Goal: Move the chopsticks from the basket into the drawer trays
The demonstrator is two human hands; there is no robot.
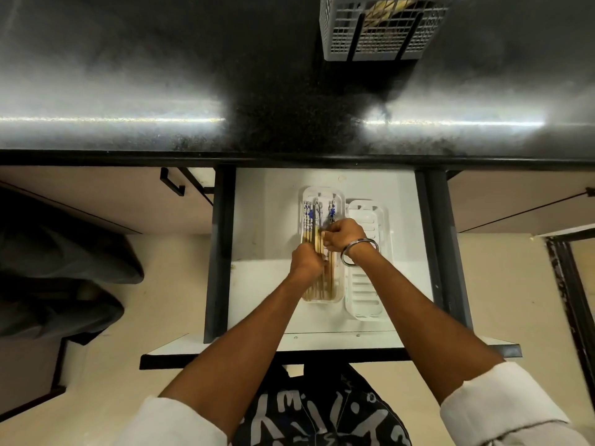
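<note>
Several wooden chopsticks (309,220) with blue-and-white patterned tops lie lengthwise in the left white tray (322,192) of the open drawer (267,220). Both hands are over that tray. My left hand (306,262) is closed around the chopsticks near their middle. My right hand (343,235), with a metal bangle on its wrist, pinches the chopsticks just above the left hand. The right white tray (365,294) beside it holds nothing visible. A grey plastic basket (380,30) stands on the black counter at the top, with some pale items inside.
The black counter (193,91) spans the upper half, its front edge above the drawer. Dark drawer rails (222,252) flank the drawer. A cabinet handle (172,183) sits to the left. Dark cloth lies on the floor at the left.
</note>
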